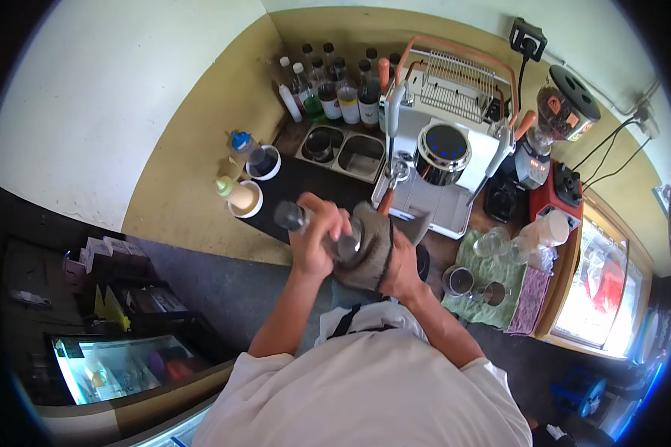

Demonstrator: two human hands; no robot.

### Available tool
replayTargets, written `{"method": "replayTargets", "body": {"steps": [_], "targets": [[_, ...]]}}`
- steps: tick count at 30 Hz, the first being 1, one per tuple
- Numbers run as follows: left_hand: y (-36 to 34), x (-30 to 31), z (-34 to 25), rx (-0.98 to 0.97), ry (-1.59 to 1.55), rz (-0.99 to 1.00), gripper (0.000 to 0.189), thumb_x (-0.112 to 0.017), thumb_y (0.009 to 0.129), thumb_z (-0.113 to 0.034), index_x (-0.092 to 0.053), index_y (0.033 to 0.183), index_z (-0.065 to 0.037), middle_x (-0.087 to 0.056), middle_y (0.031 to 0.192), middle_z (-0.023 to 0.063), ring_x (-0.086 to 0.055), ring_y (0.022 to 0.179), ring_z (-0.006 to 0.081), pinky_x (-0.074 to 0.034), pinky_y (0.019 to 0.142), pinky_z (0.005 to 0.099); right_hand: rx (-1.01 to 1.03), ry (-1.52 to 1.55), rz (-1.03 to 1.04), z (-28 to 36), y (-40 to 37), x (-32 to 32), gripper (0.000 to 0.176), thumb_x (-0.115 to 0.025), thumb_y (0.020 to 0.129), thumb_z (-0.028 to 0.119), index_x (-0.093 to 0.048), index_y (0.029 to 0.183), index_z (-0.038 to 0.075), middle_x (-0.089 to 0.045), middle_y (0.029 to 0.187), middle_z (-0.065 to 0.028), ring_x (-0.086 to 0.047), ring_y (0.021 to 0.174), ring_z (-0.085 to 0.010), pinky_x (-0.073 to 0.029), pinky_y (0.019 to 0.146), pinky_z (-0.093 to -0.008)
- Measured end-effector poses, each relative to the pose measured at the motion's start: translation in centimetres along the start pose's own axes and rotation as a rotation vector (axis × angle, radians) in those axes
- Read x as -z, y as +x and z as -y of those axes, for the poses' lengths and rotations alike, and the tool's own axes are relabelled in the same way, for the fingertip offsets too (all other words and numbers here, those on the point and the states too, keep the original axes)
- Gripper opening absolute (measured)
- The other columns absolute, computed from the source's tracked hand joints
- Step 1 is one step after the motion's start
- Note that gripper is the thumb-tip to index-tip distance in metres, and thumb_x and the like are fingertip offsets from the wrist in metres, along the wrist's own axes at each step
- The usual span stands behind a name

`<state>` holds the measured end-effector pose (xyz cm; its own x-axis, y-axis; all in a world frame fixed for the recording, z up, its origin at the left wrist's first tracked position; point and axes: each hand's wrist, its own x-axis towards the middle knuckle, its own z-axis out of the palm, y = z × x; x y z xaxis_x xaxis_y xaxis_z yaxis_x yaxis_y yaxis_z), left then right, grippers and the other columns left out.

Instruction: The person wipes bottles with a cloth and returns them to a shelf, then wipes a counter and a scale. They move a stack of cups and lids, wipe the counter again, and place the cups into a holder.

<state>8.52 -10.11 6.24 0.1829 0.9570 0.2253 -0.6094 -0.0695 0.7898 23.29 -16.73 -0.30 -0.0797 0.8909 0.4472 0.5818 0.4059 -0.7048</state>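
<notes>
My left hand [317, 235] is wrapped around a clear container [349, 247] with a dark end [289, 216] poking out at the left. Motion blur and fingers hide the container's exact kind. Gripped in my right hand [402, 268] is a grey-brown cloth [373, 249], bunched against the container's right end. Both hands are held in front of my chest, above the counter's front edge. Beyond them, a portafilter [397, 177] with a wooden handle sits at the front of a white espresso machine [455, 141].
Squeeze bottles stand in white bowls [250, 200] on the left. Behind are metal bins [361, 158] and several syrup bottles [347, 100]. A coffee grinder [548, 123] and red appliance [559, 190] stand right. Clear cups [492, 242] and coffee-filled vessels [458, 281] rest on a green towel [466, 309].
</notes>
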Motion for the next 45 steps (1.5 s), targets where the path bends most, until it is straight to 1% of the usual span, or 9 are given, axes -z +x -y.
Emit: {"method": "replayTargets", "body": {"steps": [3, 6, 8, 15, 18, 23, 30, 35, 45], "targets": [[2.4, 1.9, -2.1, -0.030, -0.109, 0.650, 0.019, -0.062, 0.089, -0.016, -0.050, 0.077, -0.008, -0.054, 0.053, 0.0038, -0.058, 0.049, 0.0173, -0.050, 0.069, 0.0360, 0.066, 0.327, 0.184, -2.2, -0.9, 0.0, 0.093, -0.084, 0.062, 0.032, -0.042, 0.137, -0.004, -0.056, 0.126, -0.0201, -0.056, 0.117, -0.0401, -0.043, 0.101, -0.0419], [4.6, 2.2, -4.0, -0.041, -0.248, 0.811, 0.022, -0.053, 0.093, -0.023, -0.047, 0.074, -0.013, -0.056, 0.053, -0.0004, -0.061, 0.047, 0.0163, -0.051, 0.067, 0.0355, -0.093, 0.722, 0.422, -7.7, -4.6, -0.9, 0.105, -0.087, 0.059, 0.037, -0.038, 0.142, -0.003, -0.054, 0.133, -0.0182, -0.052, 0.125, -0.0327, -0.037, 0.107, -0.0398], [3.8, 2.0, -4.1, 0.019, -0.178, 0.552, 0.021, -0.052, 0.094, -0.023, -0.047, 0.077, -0.013, -0.048, 0.054, -0.0018, -0.054, 0.047, 0.0162, -0.049, 0.069, 0.0349, -0.457, 0.995, 0.533, -8.1, -4.9, -0.1, 0.108, -0.089, 0.056, 0.038, -0.039, 0.143, -0.002, -0.052, 0.138, -0.0160, -0.049, 0.128, -0.0261, -0.036, 0.109, -0.0374], [1.0, -0.6, 1.7, 0.045, 0.236, -0.555, 0.020, -0.061, 0.091, -0.023, -0.048, 0.082, -0.011, -0.044, 0.064, 0.0017, -0.049, 0.059, 0.0158, -0.046, 0.072, 0.0388, -0.112, -0.059, 0.006, 0.1, 0.1, 0.0, 0.069, -0.081, 0.068, 0.026, -0.055, 0.126, 0.001, -0.060, 0.116, -0.0178, -0.059, 0.107, -0.0389, -0.046, 0.093, -0.0431], [0.2, -1.7, 2.5, 0.024, 0.291, -0.451, 0.019, -0.063, 0.090, -0.020, -0.048, 0.081, -0.011, -0.044, 0.062, 0.0017, -0.050, 0.058, 0.0161, -0.046, 0.072, 0.0376, -0.101, 0.077, -0.142, -0.8, -0.4, -1.6, 0.062, -0.080, 0.067, 0.024, -0.057, 0.121, 0.002, -0.060, 0.110, -0.0173, -0.060, 0.099, -0.0393, -0.047, 0.088, -0.0445], [3.0, 0.7, -1.8, -0.022, 0.001, 0.724, 0.021, -0.064, 0.086, -0.009, -0.049, 0.072, -0.010, -0.054, 0.054, 0.0030, -0.054, 0.046, 0.0158, -0.049, 0.061, 0.0350, -0.410, 0.718, 0.487, -4.4, -1.7, 0.9, 0.073, -0.084, 0.068, 0.022, -0.053, 0.131, 0.004, -0.057, 0.131, -0.0140, -0.056, 0.120, -0.0260, -0.042, 0.102, -0.0385], [3.4, -0.5, -1.0, 0.094, 0.083, -0.088, 0.023, -0.062, 0.090, -0.021, -0.048, 0.076, -0.011, -0.046, 0.057, 0.0013, -0.050, 0.051, 0.0161, -0.046, 0.066, 0.0346, -0.449, 0.837, 0.202, -3.3, -1.7, 0.2, 0.083, -0.089, 0.065, 0.023, -0.050, 0.136, 0.003, -0.058, 0.133, -0.0103, -0.055, 0.121, -0.0214, -0.039, 0.108, -0.0352], [3.4, -1.2, -1.2, 0.018, 0.097, -0.499, 0.023, -0.064, 0.092, -0.023, -0.048, 0.078, -0.014, -0.045, 0.065, -0.0007, -0.044, 0.062, 0.0117, -0.042, 0.068, 0.0335, -0.081, 0.012, -0.068, -1.2, -0.5, 0.6, 0.074, -0.081, 0.064, 0.023, -0.053, 0.128, -0.002, -0.061, 0.112, -0.0188, -0.061, 0.099, -0.0376, -0.047, 0.086, -0.0465], [3.8, 1.6, -0.5, 0.001, -0.097, 0.486, 0.017, -0.056, 0.091, -0.016, -0.046, 0.079, -0.010, -0.049, 0.055, 0.0038, -0.052, 0.050, 0.0173, -0.047, 0.067, 0.0361, -0.169, 0.649, 0.283, -4.9, -0.9, 1.2, 0.085, -0.089, 0.060, 0.026, -0.051, 0.132, -0.001, -0.060, 0.128, -0.0134, -0.060, 0.110, -0.0189, -0.046, 0.099, -0.0343]]}}
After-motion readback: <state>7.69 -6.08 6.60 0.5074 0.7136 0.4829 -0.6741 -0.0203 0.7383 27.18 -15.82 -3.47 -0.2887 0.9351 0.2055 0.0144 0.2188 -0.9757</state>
